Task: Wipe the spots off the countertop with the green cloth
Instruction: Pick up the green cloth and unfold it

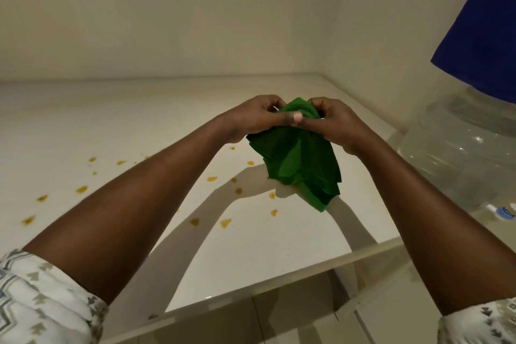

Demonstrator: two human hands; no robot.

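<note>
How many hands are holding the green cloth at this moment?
2. The left hand grips the top of the green cloth on its left side, and the right hand grips it on its right side, above the countertop.

So both hands meet over the countertop (279, 260), left hand (257, 117) and right hand (332, 123) side by side, touching, with the cloth (298, 167) pinched between them and hanging down. Spots (212, 179) sit scattered on the counter below and to the left of the cloth. A big water bottle (463, 153) stands off to the right, a wall (195, 14) behind everything.
</note>
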